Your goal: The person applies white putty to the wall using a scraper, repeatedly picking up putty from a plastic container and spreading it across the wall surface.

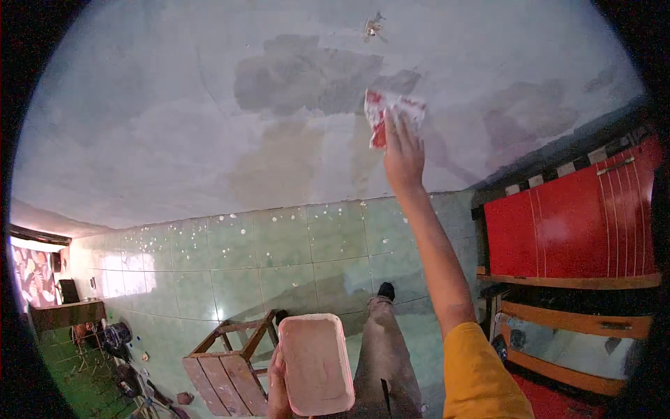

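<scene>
My right hand (404,154) is stretched out to a grey wall (157,131) and presses a crumpled red-and-white cloth or wrapper (378,118) flat against it. Darker patches, damp or freshly coated, spread across the wall beside the hand. Low in front of me, my left hand (278,385) grips the left side of a pinkish rectangular plastic tub (316,364). Something pale coats the tub's inside, but I cannot tell what it is. Most of the left hand's fingers are hidden beneath the tub.
Green floor tiles (282,241) carry white splatters along the wall. A wooden stool (225,377) stands left of the tub. At right is a red cabinet (565,225) above a wood-framed glass panel (570,340). Assorted items (125,377) lie at lower left, near a brown table (68,317).
</scene>
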A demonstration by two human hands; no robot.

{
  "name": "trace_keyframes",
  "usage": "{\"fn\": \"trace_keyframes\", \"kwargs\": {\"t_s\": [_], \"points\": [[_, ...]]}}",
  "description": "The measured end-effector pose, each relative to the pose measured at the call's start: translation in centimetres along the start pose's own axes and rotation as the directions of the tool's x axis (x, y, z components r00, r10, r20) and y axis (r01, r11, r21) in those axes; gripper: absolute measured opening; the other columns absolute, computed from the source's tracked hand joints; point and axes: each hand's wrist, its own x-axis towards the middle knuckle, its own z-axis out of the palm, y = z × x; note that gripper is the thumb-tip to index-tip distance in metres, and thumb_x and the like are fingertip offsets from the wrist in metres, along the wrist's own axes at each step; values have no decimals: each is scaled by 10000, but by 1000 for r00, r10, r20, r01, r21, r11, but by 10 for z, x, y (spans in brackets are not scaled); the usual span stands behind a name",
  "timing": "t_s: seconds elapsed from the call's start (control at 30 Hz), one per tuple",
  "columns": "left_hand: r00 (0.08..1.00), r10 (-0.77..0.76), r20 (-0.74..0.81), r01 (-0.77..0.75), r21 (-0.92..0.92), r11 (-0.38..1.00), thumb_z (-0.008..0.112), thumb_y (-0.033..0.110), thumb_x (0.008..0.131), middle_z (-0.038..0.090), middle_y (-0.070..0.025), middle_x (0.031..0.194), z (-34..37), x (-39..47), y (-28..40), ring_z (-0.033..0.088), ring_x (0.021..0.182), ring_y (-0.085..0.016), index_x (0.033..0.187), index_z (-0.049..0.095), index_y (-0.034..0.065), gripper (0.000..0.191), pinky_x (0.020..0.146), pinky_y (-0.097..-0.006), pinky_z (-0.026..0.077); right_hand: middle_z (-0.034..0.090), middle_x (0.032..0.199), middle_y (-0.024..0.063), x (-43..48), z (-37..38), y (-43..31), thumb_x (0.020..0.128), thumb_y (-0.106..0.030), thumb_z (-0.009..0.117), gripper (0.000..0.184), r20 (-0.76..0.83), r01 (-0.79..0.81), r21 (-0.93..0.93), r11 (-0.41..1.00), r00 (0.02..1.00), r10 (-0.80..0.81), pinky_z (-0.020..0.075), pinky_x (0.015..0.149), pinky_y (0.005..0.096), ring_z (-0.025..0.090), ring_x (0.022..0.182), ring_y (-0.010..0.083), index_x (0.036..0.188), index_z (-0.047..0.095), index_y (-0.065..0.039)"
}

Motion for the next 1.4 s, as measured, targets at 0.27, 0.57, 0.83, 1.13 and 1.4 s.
{"fn": "trace_keyframes", "kwargs": {"t_s": [0.27, 0.57, 0.83, 1.13, 1.4], "points": [[990, 138, -30, -131, 159, 978, 460, 536, 971, 466, -91, 1437, 6, -6, 7, 457, 1302, -278, 1448, 408, 88, 656, 1068, -457, 395, 539, 1387, 176, -12, -5, 27, 819, 48, 545, 639, -20, -50, 199, 979, 998, 55, 365, 1075, 489, 471, 1321, 354, 1442, 443, -48], [995, 96, 8, -96, 99, 990, 415, 567, 974, 440, -99, 1465, 10, 16, -25, 462, 1310, -287, 1494, 339, 83, 714, 1089, -450, 394, 395, 1514, 176, -49, 45, 74, 848, -7, 565, 673, 77, 14, 35, 999, 997, -16, 274, 1148, 523, 334, 1427, 349, 1488, 363, -55], [996, 86, -12, -84, 117, 990, 397, 500, 1000, 484, -100, 1423, 20, 22, -15, 498, 1273, -282, 1468, 376, 70, 636, 1066, -441, 416, 489, 1430, 193, 13, -40, 44, 800, 37, 569, 663, -114, 6, 182, 983, 993, 15, 353, 1074, 483, 454, 1323, 379, 1446, 433, -26], [995, 100, 27, -102, 99, 990, 428, 545, 992, 424, -108, 1455, 27, 26, -14, 435, 1314, -262, 1483, 339, 52, 701, 1089, -425, 372, 555, 1355, 202, -61, 31, 33, 836, 65, 493, 527, 157, 30, 139, 990, 986, -52, 418, 1047, 469, 537, 1246, 371, 1357, 523, -15], [990, 119, 72, -128, 139, 982, 381, 623, 977, 307, -127, 1561, 26, 22, -16, 331, 1416, -314, 1529, 268, 79, 783, 1149, -475, 305, 462, 1450, 217, -16, 3, 68, 817, 30, 565, 658, -132, -50, 102, 994, 989, 64, 358, 1098, 479, 454, 1325, 399, 1453, 404, -17]]}}
